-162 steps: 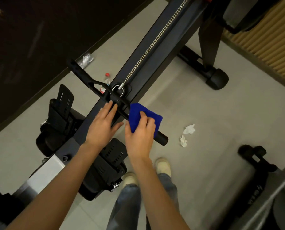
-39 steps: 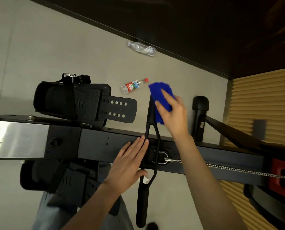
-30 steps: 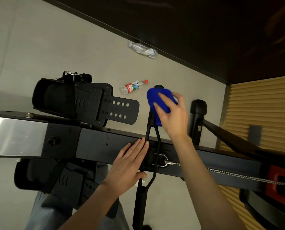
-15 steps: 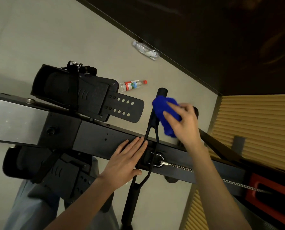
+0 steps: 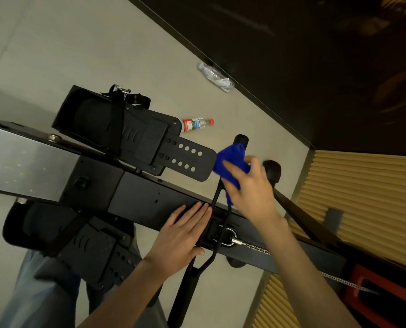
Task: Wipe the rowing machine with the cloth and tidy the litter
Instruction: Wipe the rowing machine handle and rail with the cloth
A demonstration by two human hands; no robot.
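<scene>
The black rowing machine beam (image 5: 140, 197) crosses the view from left to lower right. Its black pull handle (image 5: 220, 209) lies across the beam, with a chain (image 5: 258, 250) leading right. My right hand (image 5: 249, 188) grips a blue cloth (image 5: 231, 158) wrapped round the far grip of the handle. My left hand (image 5: 180, 235) lies flat with fingers together on the beam, just left of the handle's middle. A plastic bottle with a red cap (image 5: 196, 124) lies on the floor beyond the far footrest (image 5: 135, 136). A crushed clear bottle (image 5: 217, 76) lies by the dark wall.
The near footrest (image 5: 83, 242) sits below the beam, above my jeans-clad leg (image 5: 38, 287). A silver rail section (image 5: 15, 159) extends left. A black support leg (image 5: 271, 171) stands behind my right hand. Slatted wooden panelling (image 5: 367, 197) fills the right side.
My right hand has slid the blue cloth along the far grip toward the beam, exposing the grip's end. The left hand stays pressed on the beam. The view has tilted.
</scene>
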